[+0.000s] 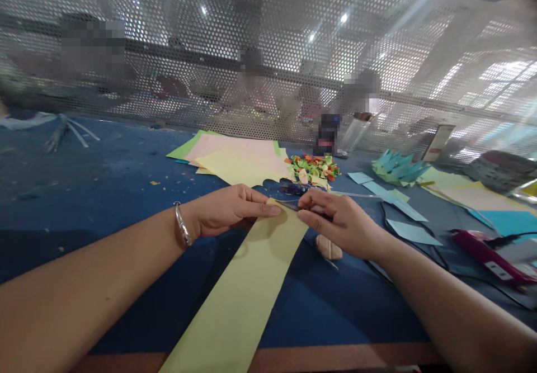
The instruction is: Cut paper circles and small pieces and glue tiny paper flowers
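A long pale yellow paper strip [247,283] runs from the table's front edge up between my hands. My left hand [230,208], with a silver bangle at the wrist, pinches the strip's far left corner between thumb and fingers. Curled closed near the far right corner, my right hand [335,216] grips a thin grey blade-like tool [289,204] lying across the paper's end. Its handle is hidden in my fingers, so its exact kind is unclear. Below that hand sits a small beige lump [329,248].
Pink, yellow and green paper sheets [239,152] lie ahead, beside colourful paper scraps [314,169]. To the right are light blue paper pieces [413,232], a folded spiky paper form [398,167], a magenta power strip [490,255] and black cables. A perforated metal screen [268,99] stands behind.
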`<move>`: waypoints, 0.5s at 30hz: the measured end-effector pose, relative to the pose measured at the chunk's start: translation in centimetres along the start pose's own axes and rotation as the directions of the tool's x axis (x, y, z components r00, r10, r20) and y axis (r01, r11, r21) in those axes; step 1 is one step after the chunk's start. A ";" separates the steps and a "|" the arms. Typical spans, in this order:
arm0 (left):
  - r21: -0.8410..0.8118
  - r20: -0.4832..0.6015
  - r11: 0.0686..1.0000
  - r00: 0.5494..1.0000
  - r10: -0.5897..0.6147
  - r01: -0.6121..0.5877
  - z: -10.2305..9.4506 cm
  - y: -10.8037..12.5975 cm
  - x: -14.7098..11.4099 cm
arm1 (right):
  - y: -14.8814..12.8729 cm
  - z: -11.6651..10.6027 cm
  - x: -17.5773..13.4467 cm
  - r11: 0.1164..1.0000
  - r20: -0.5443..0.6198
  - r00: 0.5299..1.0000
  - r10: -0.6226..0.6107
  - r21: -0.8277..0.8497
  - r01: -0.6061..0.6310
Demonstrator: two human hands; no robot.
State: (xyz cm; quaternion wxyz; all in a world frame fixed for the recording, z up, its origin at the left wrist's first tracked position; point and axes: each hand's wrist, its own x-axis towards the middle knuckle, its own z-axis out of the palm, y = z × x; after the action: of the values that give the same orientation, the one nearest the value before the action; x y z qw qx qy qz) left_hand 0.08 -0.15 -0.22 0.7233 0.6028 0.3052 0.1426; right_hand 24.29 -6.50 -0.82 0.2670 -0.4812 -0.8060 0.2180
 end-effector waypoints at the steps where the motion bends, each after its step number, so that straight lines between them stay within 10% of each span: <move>1: 0.008 0.001 1.000 1.000 0.001 -0.001 0.0 0.0 0.0 | 0.0 0.0 0.0 1.000 0.003 1.000 0.001 -0.006 -0.001; 15: 0.082 -0.021 0.996 1.000 0.020 -0.018 0.0 -0.1 0.0 | -0.1 -0.1 0.1 0.999 -0.004 1.000 -0.015 -0.035 0.015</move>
State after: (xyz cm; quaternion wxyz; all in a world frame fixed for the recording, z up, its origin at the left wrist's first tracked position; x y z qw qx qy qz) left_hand 0.07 -0.21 -0.31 0.6933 0.6331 0.3130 0.1435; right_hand 24.23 -6.50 -0.65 0.2618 -0.4803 -0.8127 0.2007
